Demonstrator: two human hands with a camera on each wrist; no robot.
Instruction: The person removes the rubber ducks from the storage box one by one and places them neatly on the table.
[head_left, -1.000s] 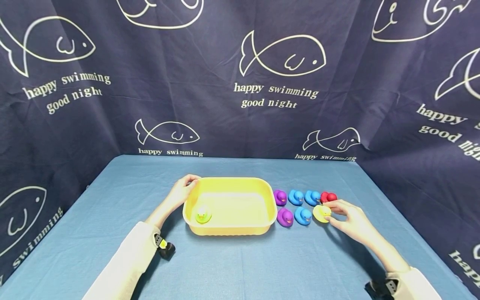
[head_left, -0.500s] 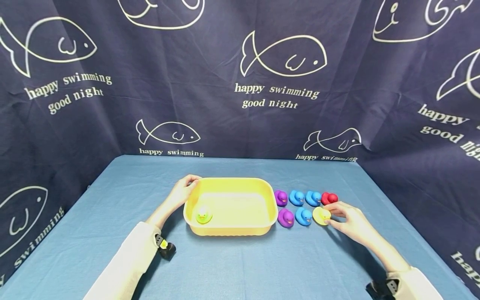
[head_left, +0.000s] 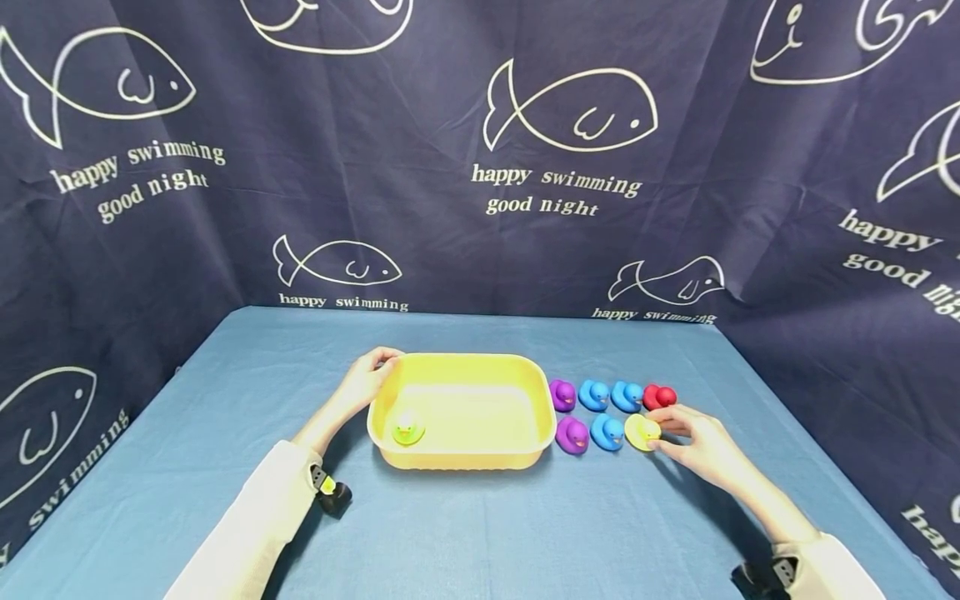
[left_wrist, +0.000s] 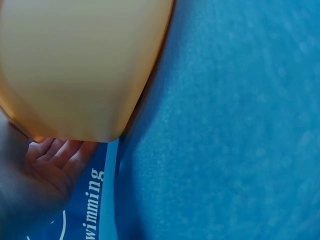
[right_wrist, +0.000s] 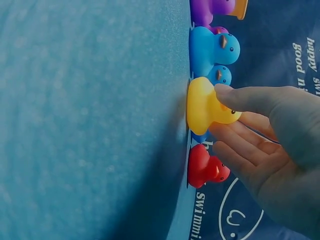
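A yellow plastic basin (head_left: 465,461) stands mid-table with a yellow-green rubber duck (head_left: 408,428) inside its left end. My left hand (head_left: 367,377) grips the basin's far left corner; in the left wrist view its fingers (left_wrist: 70,152) run behind the basin's end wall. My right hand (head_left: 701,443) pinches a yellow rubber duck (right_wrist: 200,106) between thumb and fingers, with the duck's base right at the tabletop. Close beside that duck sit a blue duck (head_left: 607,432) on its left and a red duck (head_left: 659,396) behind it.
Two purple ducks (head_left: 562,395) and more blue ducks (head_left: 594,395) stand in two rows between the basin and my right hand. Blue cloth (head_left: 480,533) covers the table. A dark curtain (head_left: 420,167) with fish drawings hangs behind and at both sides.
My right hand has set the yellow duck slightly nearer to me and still pinches it. The left hand has stayed on the basin.
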